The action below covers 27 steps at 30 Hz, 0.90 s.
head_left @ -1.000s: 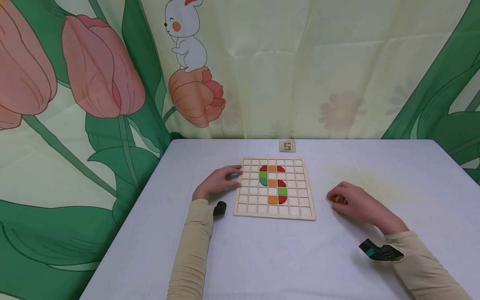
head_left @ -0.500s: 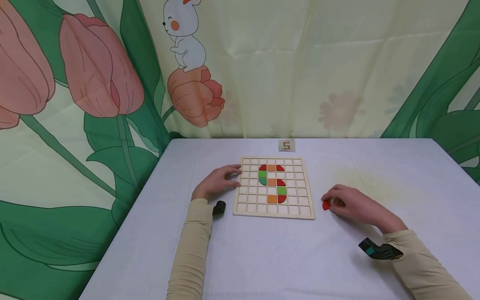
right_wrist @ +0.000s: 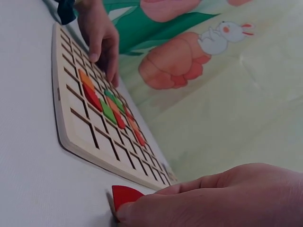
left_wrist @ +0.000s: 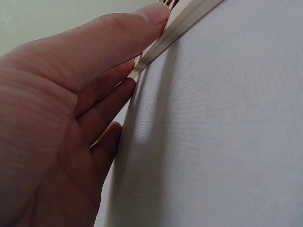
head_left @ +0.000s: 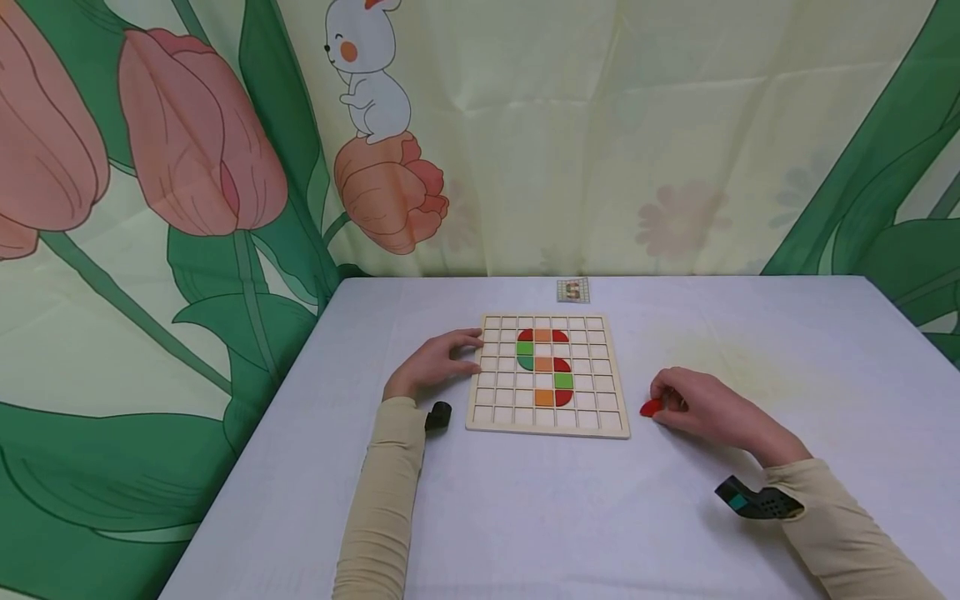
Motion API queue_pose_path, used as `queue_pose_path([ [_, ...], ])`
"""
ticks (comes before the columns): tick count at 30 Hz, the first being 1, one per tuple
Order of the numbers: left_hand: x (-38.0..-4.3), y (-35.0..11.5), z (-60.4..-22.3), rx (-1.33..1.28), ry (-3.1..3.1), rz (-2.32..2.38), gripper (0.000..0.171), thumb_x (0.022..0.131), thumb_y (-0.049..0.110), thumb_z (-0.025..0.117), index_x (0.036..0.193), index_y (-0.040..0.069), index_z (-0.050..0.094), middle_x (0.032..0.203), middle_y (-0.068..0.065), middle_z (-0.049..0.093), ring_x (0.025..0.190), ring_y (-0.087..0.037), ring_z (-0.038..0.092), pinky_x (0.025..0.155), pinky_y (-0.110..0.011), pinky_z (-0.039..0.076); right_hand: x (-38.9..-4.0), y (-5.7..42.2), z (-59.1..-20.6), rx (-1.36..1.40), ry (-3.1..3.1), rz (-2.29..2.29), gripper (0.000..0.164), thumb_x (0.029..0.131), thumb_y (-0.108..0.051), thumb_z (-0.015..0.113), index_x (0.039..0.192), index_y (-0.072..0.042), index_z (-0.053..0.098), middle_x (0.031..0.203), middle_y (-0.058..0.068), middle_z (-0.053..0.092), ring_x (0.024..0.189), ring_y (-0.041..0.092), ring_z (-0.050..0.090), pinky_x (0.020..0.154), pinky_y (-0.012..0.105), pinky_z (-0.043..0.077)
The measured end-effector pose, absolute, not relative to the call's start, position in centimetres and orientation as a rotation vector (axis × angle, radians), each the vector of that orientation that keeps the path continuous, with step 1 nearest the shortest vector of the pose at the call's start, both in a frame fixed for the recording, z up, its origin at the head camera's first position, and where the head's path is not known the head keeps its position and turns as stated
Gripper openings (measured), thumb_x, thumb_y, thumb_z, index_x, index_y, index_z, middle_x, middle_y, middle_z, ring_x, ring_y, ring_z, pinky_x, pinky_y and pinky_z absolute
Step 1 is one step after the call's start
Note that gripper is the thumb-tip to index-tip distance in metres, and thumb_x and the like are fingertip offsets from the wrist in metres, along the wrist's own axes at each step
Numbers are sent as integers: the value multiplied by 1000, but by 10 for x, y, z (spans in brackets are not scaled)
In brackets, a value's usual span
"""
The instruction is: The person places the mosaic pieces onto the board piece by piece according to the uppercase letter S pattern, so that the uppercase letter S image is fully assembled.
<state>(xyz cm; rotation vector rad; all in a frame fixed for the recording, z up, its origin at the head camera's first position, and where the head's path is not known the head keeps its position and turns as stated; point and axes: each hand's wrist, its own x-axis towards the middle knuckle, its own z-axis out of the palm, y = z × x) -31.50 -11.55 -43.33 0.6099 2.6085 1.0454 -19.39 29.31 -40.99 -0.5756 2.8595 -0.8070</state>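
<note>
A square wooden grid board (head_left: 495, 421) lies on the table, with red, orange and green tiles (head_left: 543, 365) set in its cells in an S shape. My left hand (head_left: 435, 363) rests at the board's left edge, fingers fairly straight; in the left wrist view the thumb (left_wrist: 154, 14) touches the rim. To the right of the board my right hand (head_left: 708, 408) pinches a red quarter-circle tile (right_wrist: 124, 195) between thumb and fingertips, close over the tablecloth. The tile's curved side shows in the right wrist view; its rest is behind the thumb.
A small pattern card (head_left: 573, 291) with an S on a grid lies behind the board, near the table's far edge. The table has a white cloth (head_left: 525, 508). A printed curtain (head_left: 540, 167) with tulips and a rabbit hangs behind it.
The red tile, mostly covered by my right fingers a second ago, now sticks out from them and has been turned. The right hand has shifted only slightly. Left hand and board stay put.
</note>
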Motion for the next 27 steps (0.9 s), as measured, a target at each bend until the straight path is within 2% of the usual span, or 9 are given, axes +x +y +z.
queue_pose_path([
  [6, -314, -115, -433, 594, 2610, 1035, 51, 87, 28, 76, 134, 16, 60, 151, 12, 41, 143, -12, 29, 116, -34, 27, -193, 293, -409, -567, 2909, -809, 19, 82, -2, 74, 87, -13, 59, 81, -5, 55, 74, 14, 50, 62, 25, 46],
  [11, -312, -115, -432, 584, 2612, 1037, 51, 87, 27, 76, 134, 15, 60, 151, 12, 41, 143, -12, 29, 116, -35, 26, -192, 294, -410, -632, 2843, -777, 22, 80, -8, 79, 93, -11, 62, 84, -4, 54, 74, 13, 50, 61, 24, 47],
  [16, -312, -114, -431, 576, 2617, 1037, 52, 87, 27, 76, 134, 15, 60, 151, 12, 41, 143, -12, 29, 116, -35, 26, -191, 295, -411, -659, 2842, -738, 22, 81, -12, 79, 100, -11, 67, 89, -5, 57, 77, 11, 51, 65, 24, 49],
  [27, -313, -115, -430, 599, 2612, 1034, 51, 87, 28, 75, 134, 16, 60, 151, 11, 41, 143, -12, 30, 116, -33, 27, -195, 290, -406, -683, 2852, -680, 18, 83, -12, 77, 100, -12, 70, 93, -4, 58, 81, 12, 52, 67, 26, 51],
])
